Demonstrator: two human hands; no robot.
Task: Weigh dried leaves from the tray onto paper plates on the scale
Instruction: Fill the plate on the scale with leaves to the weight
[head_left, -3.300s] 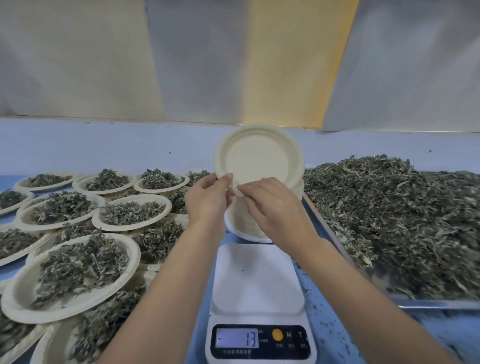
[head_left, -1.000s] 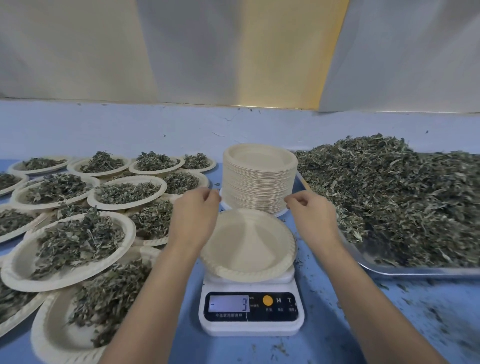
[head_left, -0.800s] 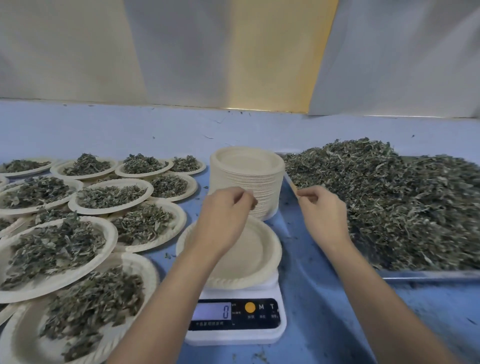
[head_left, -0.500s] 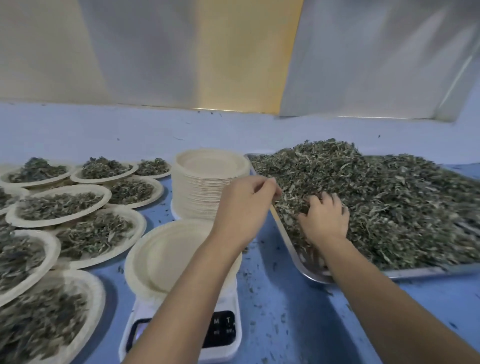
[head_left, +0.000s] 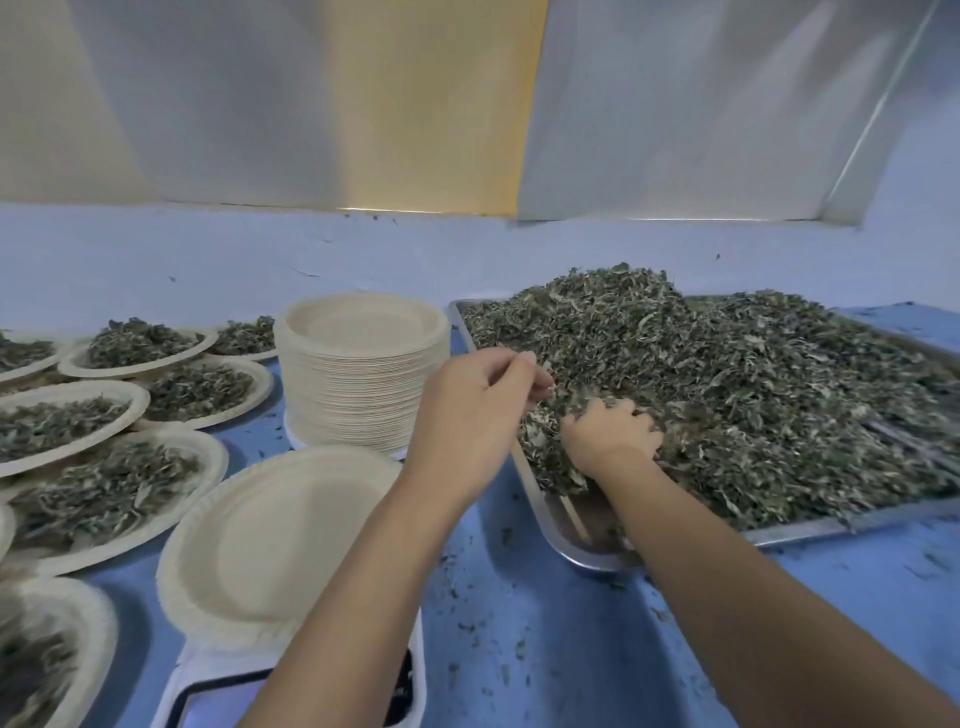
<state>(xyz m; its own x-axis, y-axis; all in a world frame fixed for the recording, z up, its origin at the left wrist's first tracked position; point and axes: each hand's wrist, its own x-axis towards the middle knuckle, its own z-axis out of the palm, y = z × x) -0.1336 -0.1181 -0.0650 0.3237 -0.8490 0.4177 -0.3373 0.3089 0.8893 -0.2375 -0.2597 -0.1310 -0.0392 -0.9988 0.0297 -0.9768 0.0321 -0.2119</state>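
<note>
Head view: dried leaves grey-green, crumbled; right hand grip clutches them, left hand slack, empty.

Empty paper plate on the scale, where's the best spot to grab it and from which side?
Take the empty plate by its fluted rim, thumb on top, fingers under, from the near side. The rim overhangs the scale there, while filled plates crowd its left.

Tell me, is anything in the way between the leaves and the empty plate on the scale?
Only the person's own left hand and forearm lie between the dried leaves and the empty plate; nothing else does.
</note>
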